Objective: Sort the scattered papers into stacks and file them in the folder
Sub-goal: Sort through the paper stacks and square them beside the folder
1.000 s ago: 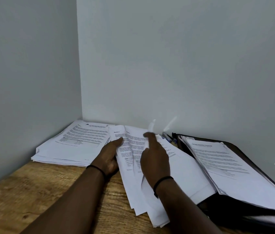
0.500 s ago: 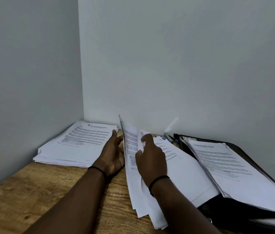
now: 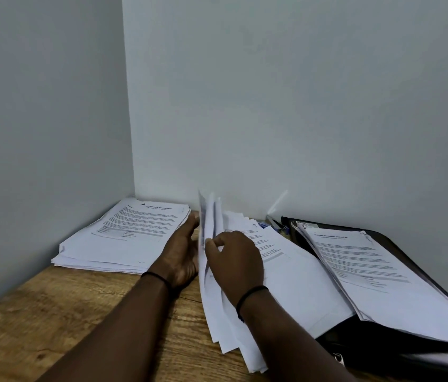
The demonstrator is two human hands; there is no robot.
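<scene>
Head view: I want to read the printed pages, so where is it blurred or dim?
Head view: the lifted sheets between the hands are motion-blurred; text on the left stack and the folder's top page is too soft to read; lighting is dim and even, without glare.

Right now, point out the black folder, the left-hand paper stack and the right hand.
black folder [image 3: 399, 351], head view, its dark front edge.
left-hand paper stack [image 3: 123, 235], head view, printed top sheet.
right hand [image 3: 238, 260], head view, back of the hand.

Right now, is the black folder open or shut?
Open: the black folder lies spread flat with a paper stack resting on it.
</scene>
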